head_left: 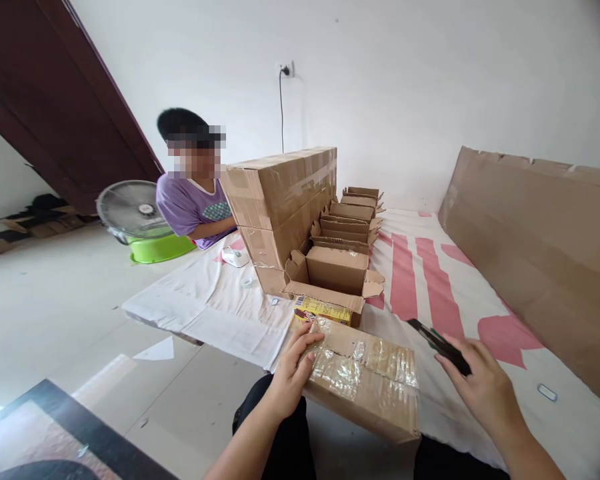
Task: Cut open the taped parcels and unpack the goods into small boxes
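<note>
A taped cardboard box (363, 373) lies at the table's near edge, tilted a little, with shiny clear tape across its top. My left hand (291, 373) grips its left end, fingers over the top edge. To the right of the box, my right hand (483, 380) is closed around a dark box cutter (440, 343), whose tip points up and to the left, apart from the box. Just behind the taped box sits a yellow printed packet (325, 309), partly covered by an open cardboard box (337, 275).
Several open boxes run back in a row beside a stack of sealed cartons (280, 220). A large cardboard sheet (535, 227) stands at the right. Behind the cartons sits another person (195, 207). A fan (135, 208) and green basin (160, 248) are at left.
</note>
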The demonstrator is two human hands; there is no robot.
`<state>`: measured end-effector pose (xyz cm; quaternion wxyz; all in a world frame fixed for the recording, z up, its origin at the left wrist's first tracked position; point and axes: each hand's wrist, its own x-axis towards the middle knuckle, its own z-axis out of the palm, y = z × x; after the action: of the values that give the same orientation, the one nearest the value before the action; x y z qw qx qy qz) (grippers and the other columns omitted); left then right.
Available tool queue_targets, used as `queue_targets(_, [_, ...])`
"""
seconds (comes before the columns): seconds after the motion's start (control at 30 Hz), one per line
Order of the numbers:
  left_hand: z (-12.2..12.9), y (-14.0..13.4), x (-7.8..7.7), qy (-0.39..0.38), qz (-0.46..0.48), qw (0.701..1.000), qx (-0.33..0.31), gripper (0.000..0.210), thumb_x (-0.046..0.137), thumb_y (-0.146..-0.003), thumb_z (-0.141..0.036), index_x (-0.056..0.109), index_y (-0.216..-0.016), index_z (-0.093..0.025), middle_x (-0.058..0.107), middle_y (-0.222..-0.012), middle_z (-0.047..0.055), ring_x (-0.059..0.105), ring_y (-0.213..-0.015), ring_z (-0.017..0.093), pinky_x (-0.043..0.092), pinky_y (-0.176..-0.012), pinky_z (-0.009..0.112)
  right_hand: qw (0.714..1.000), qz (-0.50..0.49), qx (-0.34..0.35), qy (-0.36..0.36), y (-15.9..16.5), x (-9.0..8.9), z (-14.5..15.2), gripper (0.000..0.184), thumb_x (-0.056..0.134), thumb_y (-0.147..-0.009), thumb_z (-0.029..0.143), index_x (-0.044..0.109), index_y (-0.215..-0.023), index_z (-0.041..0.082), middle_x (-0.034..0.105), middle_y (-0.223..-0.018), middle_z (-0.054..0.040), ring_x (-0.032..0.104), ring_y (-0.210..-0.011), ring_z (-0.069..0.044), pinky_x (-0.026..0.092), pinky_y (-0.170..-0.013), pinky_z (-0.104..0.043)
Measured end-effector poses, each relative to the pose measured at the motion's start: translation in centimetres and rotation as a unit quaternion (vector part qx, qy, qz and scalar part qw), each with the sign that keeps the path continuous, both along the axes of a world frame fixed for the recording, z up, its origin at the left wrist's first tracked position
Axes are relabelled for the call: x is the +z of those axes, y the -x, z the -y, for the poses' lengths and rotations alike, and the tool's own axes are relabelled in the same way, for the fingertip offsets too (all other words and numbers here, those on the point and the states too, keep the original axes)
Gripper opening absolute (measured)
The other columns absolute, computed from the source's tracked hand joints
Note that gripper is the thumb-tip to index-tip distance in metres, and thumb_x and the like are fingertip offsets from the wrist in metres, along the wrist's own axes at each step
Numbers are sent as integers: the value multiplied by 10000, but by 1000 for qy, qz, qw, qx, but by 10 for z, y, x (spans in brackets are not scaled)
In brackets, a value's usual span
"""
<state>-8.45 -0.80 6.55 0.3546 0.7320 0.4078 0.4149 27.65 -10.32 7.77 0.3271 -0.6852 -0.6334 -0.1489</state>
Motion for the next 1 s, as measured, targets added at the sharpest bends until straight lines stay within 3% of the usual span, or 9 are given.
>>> queue_targets(0.07, [0, 1, -2, 4, 4, 1000, 1, 387, 434, -960, -419, 644, -1206, -206, 423, -1498, 155, 367, -1412, 340, 298, -1150, 543, 995, 40, 84, -46, 31, 37, -12, 289, 558, -944, 367, 609, -1193, 230, 649, -1034, -69, 663, -900, -216, 553, -758, -323])
queue_targets(0.17, [0, 0, -3, 8, 13, 1000, 4, 402, 430, -960, -435, 640, -1211, -202, 416, -1501, 157, 355, -1418, 336, 277, -1158, 548, 973, 117, 197, -33, 79, 75, -28, 243, 565, -942, 231, 633, -1168, 174, 659, -991, -80, 641, -824, -201, 543, -739, -333])
queue_targets(0.3, [2, -1, -4, 14, 24, 1000, 8, 404, 445, -953, -443, 642, -1209, -201, 434, -1490, 150, 344, -1425, 329, 272, -1163, 540, 940, 216, 265, -10, 125, 89, -45, 269, 468, -930, 71, 669, -1084, 161, 651, -836, -62, 601, -733, -198, 507, -644, -342])
queue_targets(0.4, [3, 1, -3, 17, 18, 1000, 8, 407, 440, -955, -435, 637, -1222, -199, 432, -1495, 148, 346, -1425, 323, 267, -1164, 544, 928, 248, 277, -26, 132, 86, -49, 372, 364, -933, 20, 678, -1064, 169, 663, -820, -73, 587, -715, -197, 481, -629, -345])
queue_targets(0.57, [5, 3, -2, 16, 5, 1000, 3, 413, 429, -957, -432, 635, -1230, -201, 425, -1504, 143, 352, -1423, 319, 280, -1158, 541, 932, 236, 277, -9, 95, 87, -28, 445, 323, -900, -27, 675, -1073, 183, 672, -860, -77, 600, -768, -212, 468, -693, -373])
queue_targets(0.77, [4, 1, -1, 22, 4, 1000, 15, 412, 431, -952, -436, 647, -1214, -203, 448, -1489, 132, 359, -1417, 321, 290, -1157, 527, 937, 260, 230, 26, 17, 91, 23, 417, 392, -886, 10, 665, -1114, 228, 676, -971, -83, 599, -869, -243, 427, -825, -431])
queue_targets(0.87, [3, 0, -4, 21, 8, 999, 25, 418, 428, -951, -450, 654, -1204, -205, 464, -1475, 129, 367, -1411, 323, 281, -1161, 529, 955, 237, 171, 56, -22, 75, 39, 304, 453, -915, 135, 664, -1096, 257, 673, -990, -79, 602, -883, -264, 421, -822, -448])
queue_targets(1.0, [4, -3, -8, 8, 19, 999, 36, 418, 429, -953, -456, 649, -1210, -209, 467, -1470, 125, 357, -1418, 318, 273, -1167, 523, 975, 162, 108, 110, -54, 36, 43, 231, 502, -921, 255, 660, -1089, 257, 684, -1022, -76, 637, -893, -267, 456, -802, -432])
